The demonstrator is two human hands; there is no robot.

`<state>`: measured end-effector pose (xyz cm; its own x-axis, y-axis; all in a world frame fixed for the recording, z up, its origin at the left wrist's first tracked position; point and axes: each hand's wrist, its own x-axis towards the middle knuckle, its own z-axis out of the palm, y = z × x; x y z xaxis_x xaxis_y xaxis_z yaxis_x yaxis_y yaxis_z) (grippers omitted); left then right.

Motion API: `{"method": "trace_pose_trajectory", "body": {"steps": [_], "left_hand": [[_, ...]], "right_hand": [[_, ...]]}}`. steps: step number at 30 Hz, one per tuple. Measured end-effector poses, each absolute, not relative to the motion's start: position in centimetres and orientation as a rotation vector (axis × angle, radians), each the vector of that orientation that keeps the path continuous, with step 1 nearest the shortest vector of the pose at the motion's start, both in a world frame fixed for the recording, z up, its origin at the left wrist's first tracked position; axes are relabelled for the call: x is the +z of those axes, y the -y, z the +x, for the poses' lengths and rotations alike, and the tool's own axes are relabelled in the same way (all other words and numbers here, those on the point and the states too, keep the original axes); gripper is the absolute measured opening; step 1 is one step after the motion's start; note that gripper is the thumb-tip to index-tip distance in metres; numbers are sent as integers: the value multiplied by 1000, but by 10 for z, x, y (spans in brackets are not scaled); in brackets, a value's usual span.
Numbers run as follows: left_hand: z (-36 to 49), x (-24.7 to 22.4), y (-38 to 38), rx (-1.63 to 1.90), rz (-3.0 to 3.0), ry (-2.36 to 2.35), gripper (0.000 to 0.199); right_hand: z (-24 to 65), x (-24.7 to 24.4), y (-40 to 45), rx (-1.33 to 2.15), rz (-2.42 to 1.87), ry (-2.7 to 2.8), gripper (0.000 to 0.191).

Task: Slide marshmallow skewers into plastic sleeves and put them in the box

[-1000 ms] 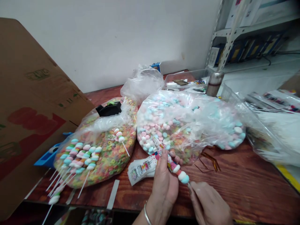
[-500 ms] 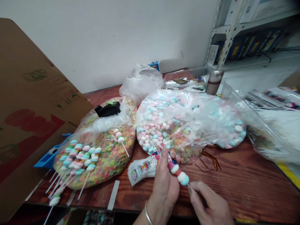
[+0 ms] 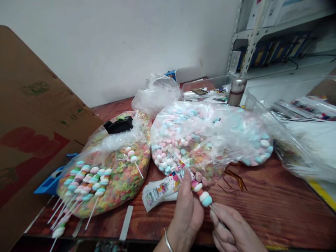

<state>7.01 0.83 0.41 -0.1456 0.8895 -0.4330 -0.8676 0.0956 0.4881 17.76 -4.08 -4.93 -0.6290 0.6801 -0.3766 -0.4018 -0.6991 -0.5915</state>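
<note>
A candy skewer [image 3: 205, 198] of white, blue, pink and orange marshmallows and rings slants between my hands. My left hand [image 3: 187, 210], with a bangle at the wrist, is closed around its upper part. A printed clear bag [image 3: 181, 168] shows at those fingertips; I cannot tell whether the skewer's end is inside it. Below the blue marshmallow, my right hand [image 3: 232, 225] pinches the stick. A stack of printed bags [image 3: 159, 191] lies just left of my left hand. Several finished candy skewers [image 3: 88, 180] rest on the bag of ring cereal [image 3: 126, 175] at left.
Behind my hands sits a large bag of marshmallows [image 3: 173, 136]. Twist ties [image 3: 235, 180] lie to the right. A black tape dispenser [image 3: 119, 125] is on the cereal bag. The cardboard box [image 3: 34, 115] borders the left; a clear bin [image 3: 283, 140] with white sticks borders the right.
My right fingers have closed more firmly around the stick just below the blue marshmallow. My left hand and the skewer have barely moved; the whole view has shifted slightly.
</note>
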Motion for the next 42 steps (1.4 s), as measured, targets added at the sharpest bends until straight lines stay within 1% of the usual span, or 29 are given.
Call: {"method": "trace_pose_trajectory", "body": {"steps": [2,3,4,6,8,9,11,13,15,16,18,20,23,27,30,32,34,37,40,42], "left_hand": [[71,1,-8,1509,44,-798,26],[71,0,-9,1509,56,-806,27],[71,-1,-9,1515,66,-821,28],[71,-1,-12,1531,63,-861,31],[70,1,-15,1542,46,-883,30],[69,3,-17,1543,39,-885,29],[70,6,-18,1554,38,-883,28],[75,7,-16,1573,40,-899,30],[82,6,-11,1552,20,-912,35],[85,5,-8,1531,-5,-908,36],[89,2,-3,1469,-44,-874,37],[86,-1,-2,1446,-19,-831,36],[70,-1,-11,1489,81,-797,35],[58,0,-23,1528,103,-798,31],[70,-2,-17,1511,134,-811,22],[80,-4,-10,1475,89,-815,20],[85,-4,-5,1442,19,-825,20],[81,-6,-4,1462,62,-849,23],[79,-11,-3,1492,204,-897,24],[83,-17,1,1430,222,-923,27]], "right_hand": [[177,-46,40,2299,-816,667,47],[176,-46,40,2210,-914,780,48],[176,-48,40,2039,-1047,949,48],[177,-53,41,1505,-1260,1354,41],[177,-60,42,940,-1260,1708,29],[178,-63,42,717,-1212,1832,25],[178,-65,40,384,-1117,1965,22],[177,-65,37,215,-1102,1972,22],[175,-63,34,287,-1147,1923,21],[175,-61,32,420,-1185,1877,21],[175,-58,31,794,-1260,1745,21],[176,-54,30,1109,-1287,1603,26],[179,-51,31,1291,-1274,1476,32],[177,-49,30,1284,-1254,1482,31],[172,-49,26,1165,-1260,1550,28],[171,-50,24,1073,-1281,1569,26],[172,-51,24,1018,-1310,1606,23],[177,-57,30,1000,-1322,1719,25],[176,-65,38,1045,-1318,1734,32],[173,-71,40,1049,-1366,1684,36]]}}
